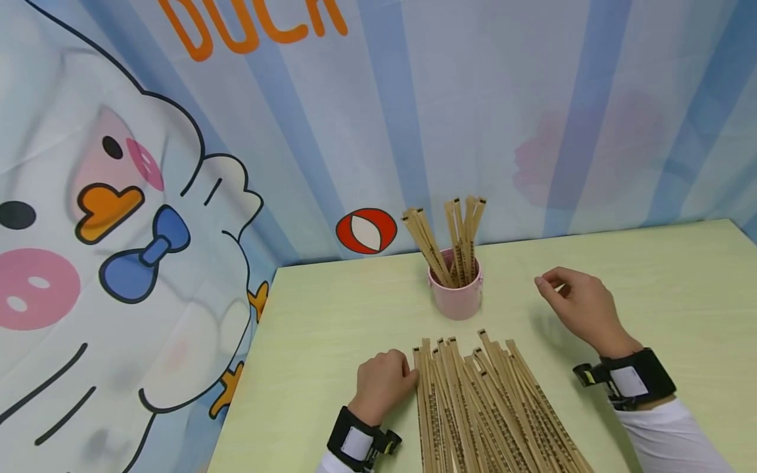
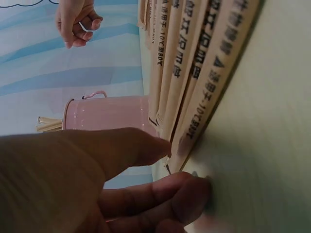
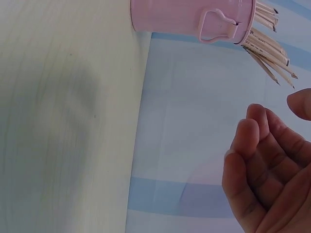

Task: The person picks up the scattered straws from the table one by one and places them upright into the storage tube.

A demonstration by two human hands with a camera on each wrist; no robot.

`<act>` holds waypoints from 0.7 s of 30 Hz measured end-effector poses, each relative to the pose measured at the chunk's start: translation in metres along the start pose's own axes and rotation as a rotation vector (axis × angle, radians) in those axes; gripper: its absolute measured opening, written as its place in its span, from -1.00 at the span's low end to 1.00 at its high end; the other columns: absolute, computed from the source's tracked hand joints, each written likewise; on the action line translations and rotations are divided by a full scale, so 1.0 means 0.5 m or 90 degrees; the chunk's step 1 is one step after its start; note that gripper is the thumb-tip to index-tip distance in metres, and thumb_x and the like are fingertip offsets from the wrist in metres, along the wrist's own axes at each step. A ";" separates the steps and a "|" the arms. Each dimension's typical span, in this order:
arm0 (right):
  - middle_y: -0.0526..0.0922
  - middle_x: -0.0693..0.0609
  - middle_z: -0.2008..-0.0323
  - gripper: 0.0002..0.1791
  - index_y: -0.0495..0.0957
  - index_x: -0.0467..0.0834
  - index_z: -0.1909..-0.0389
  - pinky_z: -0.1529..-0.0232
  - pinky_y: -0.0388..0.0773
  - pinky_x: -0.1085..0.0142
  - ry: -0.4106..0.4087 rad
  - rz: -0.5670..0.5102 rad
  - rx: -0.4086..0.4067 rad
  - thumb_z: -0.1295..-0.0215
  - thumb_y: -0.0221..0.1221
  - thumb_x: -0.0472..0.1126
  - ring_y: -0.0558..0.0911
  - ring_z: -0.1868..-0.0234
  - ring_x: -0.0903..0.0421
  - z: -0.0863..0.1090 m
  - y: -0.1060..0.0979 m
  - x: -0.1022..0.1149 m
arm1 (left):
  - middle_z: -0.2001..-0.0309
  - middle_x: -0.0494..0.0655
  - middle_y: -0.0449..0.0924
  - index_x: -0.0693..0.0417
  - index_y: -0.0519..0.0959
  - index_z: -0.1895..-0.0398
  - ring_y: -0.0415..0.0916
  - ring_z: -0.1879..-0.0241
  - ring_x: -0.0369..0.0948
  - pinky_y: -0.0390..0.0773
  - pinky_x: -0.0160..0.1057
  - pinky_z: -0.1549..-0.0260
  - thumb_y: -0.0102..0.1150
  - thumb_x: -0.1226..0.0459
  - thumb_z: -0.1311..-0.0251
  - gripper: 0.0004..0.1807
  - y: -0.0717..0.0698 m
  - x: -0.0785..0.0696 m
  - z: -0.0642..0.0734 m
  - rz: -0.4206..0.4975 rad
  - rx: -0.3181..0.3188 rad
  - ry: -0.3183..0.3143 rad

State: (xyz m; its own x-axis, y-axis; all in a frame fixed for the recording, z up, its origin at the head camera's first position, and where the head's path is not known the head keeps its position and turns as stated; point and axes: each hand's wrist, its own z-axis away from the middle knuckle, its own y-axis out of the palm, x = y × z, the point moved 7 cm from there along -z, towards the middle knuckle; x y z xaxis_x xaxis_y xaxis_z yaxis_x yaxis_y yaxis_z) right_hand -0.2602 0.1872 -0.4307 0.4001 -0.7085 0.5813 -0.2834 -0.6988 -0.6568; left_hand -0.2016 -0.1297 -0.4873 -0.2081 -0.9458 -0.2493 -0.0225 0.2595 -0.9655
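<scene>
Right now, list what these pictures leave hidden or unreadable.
- Chopstick packets: near ends cut off by the head view's bottom edge.
- Pink cup: its inside bottom is hidden by its wall.
- Left hand: blurred in the left wrist view.
- Right hand: cut off by the right wrist view's edge.

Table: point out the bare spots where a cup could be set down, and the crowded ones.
Bare table lies left of the pink cup, above the left hand. More bare top runs right of the right hand to the far edge. Crowded: the front centre, where paper-sleeved chopsticks fan between both wrists, reaching nearly to the cup.
</scene>
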 end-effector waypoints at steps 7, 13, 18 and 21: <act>0.66 -0.12 0.40 -0.73 0.62 -0.23 0.22 0.53 0.37 0.22 -0.003 -0.002 0.004 -0.34 0.10 -0.10 0.55 0.48 0.01 0.002 0.003 -0.001 | 0.85 -0.33 0.10 -0.13 0.23 0.91 0.08 0.84 -0.36 0.01 -0.37 0.89 0.21 0.18 0.07 -0.58 0.009 -0.006 0.000 -0.024 -0.003 0.004; 0.66 -0.11 0.41 -0.74 0.62 -0.23 0.22 0.53 0.36 0.23 -0.004 -0.001 0.010 -0.33 0.11 -0.10 0.54 0.48 0.02 0.003 0.007 -0.002 | 0.85 -0.33 -0.04 -0.14 0.10 0.92 -0.01 0.85 -0.36 -0.05 -0.37 0.91 0.21 0.20 0.10 -0.50 0.005 -0.019 0.001 -0.049 -0.021 0.006; 0.66 -0.11 0.41 -0.74 0.62 -0.23 0.24 0.53 0.36 0.23 -0.004 0.001 0.011 -0.33 0.12 -0.10 0.54 0.49 0.03 0.002 0.008 0.000 | 0.84 -0.34 -0.08 -0.14 0.05 0.91 -0.04 0.84 -0.37 -0.07 -0.37 0.91 0.20 0.24 0.13 -0.49 0.010 -0.023 0.000 -0.055 -0.026 -0.001; 0.66 -0.12 0.41 -0.74 0.62 -0.23 0.24 0.53 0.36 0.23 -0.005 0.001 0.012 -0.33 0.12 -0.11 0.54 0.49 0.03 0.002 0.008 0.002 | 0.83 -0.34 -0.10 -0.15 0.04 0.91 -0.06 0.83 -0.37 -0.08 -0.37 0.91 0.19 0.24 0.15 -0.50 0.014 -0.020 -0.001 -0.054 -0.024 -0.009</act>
State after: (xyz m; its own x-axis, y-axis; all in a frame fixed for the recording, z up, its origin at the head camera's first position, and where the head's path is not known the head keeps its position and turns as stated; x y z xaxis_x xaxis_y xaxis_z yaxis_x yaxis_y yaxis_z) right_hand -0.2603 0.1840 -0.4332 0.4071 -0.7083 0.5767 -0.2676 -0.6962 -0.6661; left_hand -0.2003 -0.1183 -0.4913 -0.1902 -0.9672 -0.1686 -0.0766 0.1858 -0.9796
